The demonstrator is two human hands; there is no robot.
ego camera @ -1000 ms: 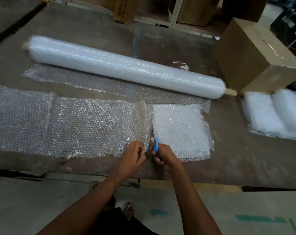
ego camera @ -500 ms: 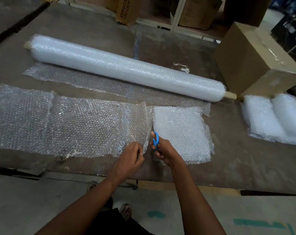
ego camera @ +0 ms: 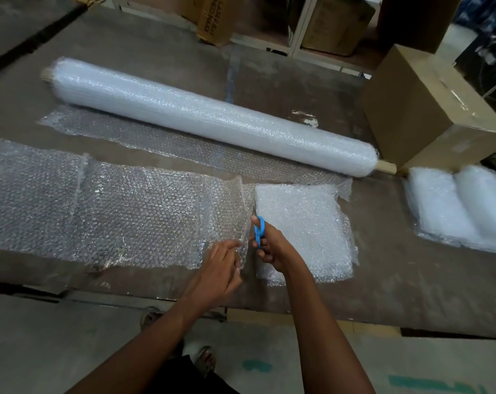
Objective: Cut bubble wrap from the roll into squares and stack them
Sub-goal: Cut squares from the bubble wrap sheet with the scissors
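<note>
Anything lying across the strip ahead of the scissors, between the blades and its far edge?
Nothing visible. The scissors in the right hand face bare bubble wrap strip; the left hand holds its near edge, and the stack lies to the right.

A dull brown, scuffed tabletop fills most of the view, its near edge worn. Below that edge runs a grey concrete floor with teal paint marks toward the right. On the tabletop's right end stands a large closed cardboard box. Beyond the tabletop's far edge, a white shelf frame holds more cartons, and one printed carton leans at that edge. The light is dim and even, darkest past the box
</note>
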